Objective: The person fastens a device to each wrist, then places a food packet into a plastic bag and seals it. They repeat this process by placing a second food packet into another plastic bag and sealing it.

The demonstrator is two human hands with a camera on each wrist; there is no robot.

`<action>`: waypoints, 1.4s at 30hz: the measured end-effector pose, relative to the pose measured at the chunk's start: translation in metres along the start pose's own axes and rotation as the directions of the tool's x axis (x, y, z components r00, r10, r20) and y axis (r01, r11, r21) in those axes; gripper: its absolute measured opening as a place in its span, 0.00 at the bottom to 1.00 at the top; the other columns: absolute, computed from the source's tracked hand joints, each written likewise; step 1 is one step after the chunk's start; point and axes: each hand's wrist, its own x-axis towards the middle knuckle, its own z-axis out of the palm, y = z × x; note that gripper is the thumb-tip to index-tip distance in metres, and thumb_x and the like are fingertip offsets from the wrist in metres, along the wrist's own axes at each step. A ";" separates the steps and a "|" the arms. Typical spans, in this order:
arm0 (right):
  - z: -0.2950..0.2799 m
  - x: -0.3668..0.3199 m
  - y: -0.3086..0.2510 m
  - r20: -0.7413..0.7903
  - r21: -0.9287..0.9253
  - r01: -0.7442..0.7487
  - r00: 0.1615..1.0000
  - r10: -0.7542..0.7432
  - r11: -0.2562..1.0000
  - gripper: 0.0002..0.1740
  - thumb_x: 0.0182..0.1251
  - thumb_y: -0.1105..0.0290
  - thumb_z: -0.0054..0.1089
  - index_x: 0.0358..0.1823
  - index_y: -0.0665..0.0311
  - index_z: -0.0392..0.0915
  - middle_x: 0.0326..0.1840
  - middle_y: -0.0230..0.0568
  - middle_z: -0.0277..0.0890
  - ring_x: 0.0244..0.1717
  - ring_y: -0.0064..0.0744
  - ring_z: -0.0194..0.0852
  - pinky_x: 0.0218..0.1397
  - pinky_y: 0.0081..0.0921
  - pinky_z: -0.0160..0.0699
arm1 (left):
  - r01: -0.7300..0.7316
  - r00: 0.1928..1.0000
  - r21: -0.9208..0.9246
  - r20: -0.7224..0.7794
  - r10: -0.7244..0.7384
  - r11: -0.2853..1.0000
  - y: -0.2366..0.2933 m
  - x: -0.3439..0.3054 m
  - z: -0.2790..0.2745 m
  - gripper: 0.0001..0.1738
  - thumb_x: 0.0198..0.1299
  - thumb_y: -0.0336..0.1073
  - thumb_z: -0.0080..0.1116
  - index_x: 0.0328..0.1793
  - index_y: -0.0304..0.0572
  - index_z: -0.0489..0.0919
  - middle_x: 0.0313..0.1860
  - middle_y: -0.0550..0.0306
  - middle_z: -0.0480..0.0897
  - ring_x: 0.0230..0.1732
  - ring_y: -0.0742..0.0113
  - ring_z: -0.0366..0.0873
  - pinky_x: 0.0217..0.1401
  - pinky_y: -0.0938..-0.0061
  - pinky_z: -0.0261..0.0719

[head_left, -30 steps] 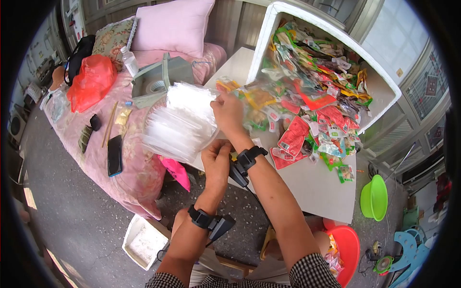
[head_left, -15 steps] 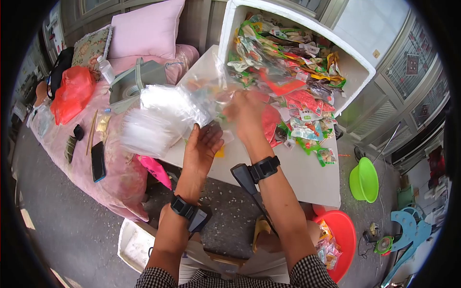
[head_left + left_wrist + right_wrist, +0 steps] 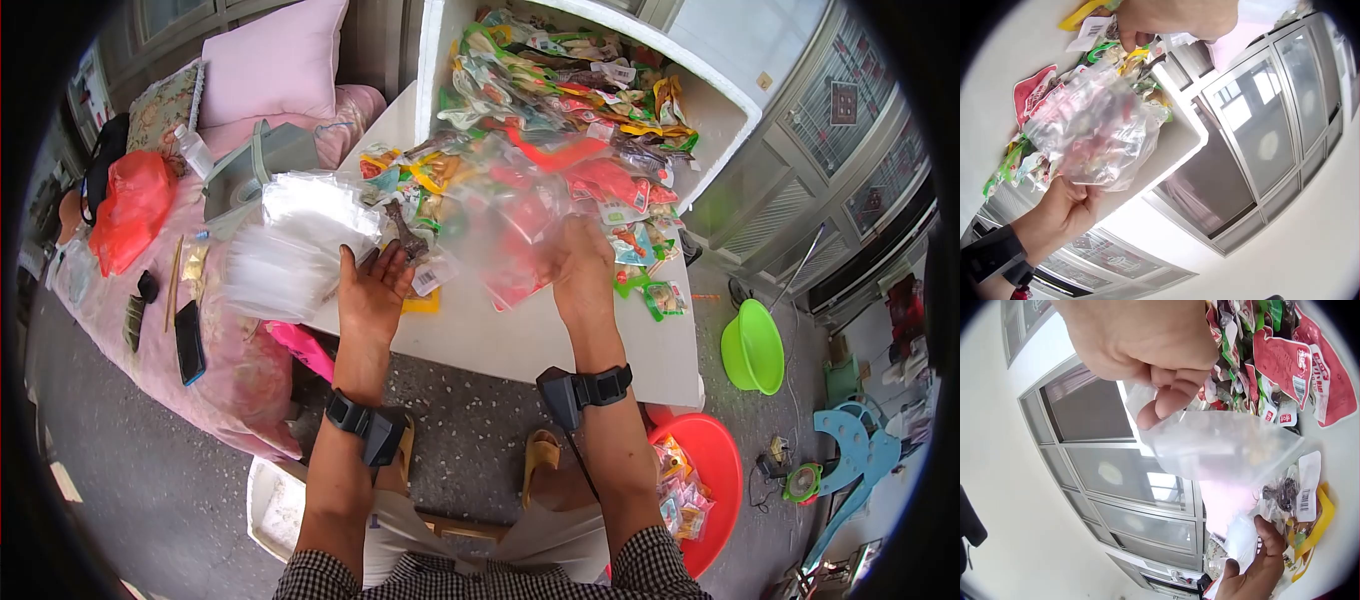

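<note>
One clear plastic bag [image 3: 505, 225], two hands, one foam box [image 3: 428, 75], one table [image 3: 485, 340]; snack packets [image 3: 610, 188] too many to count. Bag is above the table, in front of the box. Right hand [image 3: 587, 275] pinches its edge; left hand [image 3: 372, 300] is open, palm up, near the stacked bags [image 3: 275, 270]. Head view alone shows one red basin [image 3: 727, 480] and one green basin [image 3: 753, 345]. Right wrist view shows the pinching fingers [image 3: 1175, 397] up close; left wrist view shows the bag's creased, glossy face. Bag see-through, thin, hazy.
</note>
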 end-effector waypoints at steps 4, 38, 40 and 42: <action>-0.027 -0.018 -0.012 0.017 0.118 -0.098 0.995 0.096 0.988 0.06 0.66 0.67 0.54 0.37 0.61 0.71 0.26 0.32 0.72 0.19 0.22 0.69 0.14 0.15 0.60 | 0.070 0.988 0.377 0.101 -0.116 0.923 -0.019 -0.017 0.006 0.43 0.57 0.62 0.54 0.67 0.36 0.61 0.62 0.48 0.68 0.60 0.59 0.67 0.58 0.63 0.69; -0.089 -0.073 0.052 -0.223 -0.077 -0.422 0.890 0.397 0.903 0.09 0.64 0.66 0.56 0.28 0.62 0.77 0.23 0.31 0.77 0.19 0.17 0.70 0.18 0.15 0.64 | 0.194 0.701 0.961 0.005 -0.713 0.197 -0.071 -0.079 0.041 0.22 0.55 0.50 0.64 0.22 0.36 0.79 0.15 0.59 0.77 0.14 0.73 0.75 0.15 0.85 0.66; -0.090 -0.072 0.052 -0.222 -0.123 -0.392 0.906 0.360 0.912 0.10 0.63 0.67 0.57 0.26 0.63 0.77 0.22 0.32 0.76 0.18 0.17 0.69 0.18 0.15 0.63 | 0.173 0.576 0.920 0.197 -0.794 0.353 -0.066 -0.080 0.038 0.16 0.54 0.44 0.67 0.29 0.37 0.81 0.20 0.62 0.79 0.18 0.76 0.74 0.18 0.86 0.67; -0.086 -0.074 0.050 -0.198 -0.159 -0.368 0.921 0.336 0.916 0.10 0.62 0.67 0.58 0.24 0.63 0.77 0.21 0.32 0.76 0.18 0.17 0.69 0.18 0.15 0.63 | -0.028 0.772 0.871 0.331 -0.543 0.491 -0.084 -0.078 0.042 0.14 0.53 0.41 0.68 0.32 0.37 0.80 0.24 0.62 0.79 0.22 0.77 0.74 0.22 0.85 0.70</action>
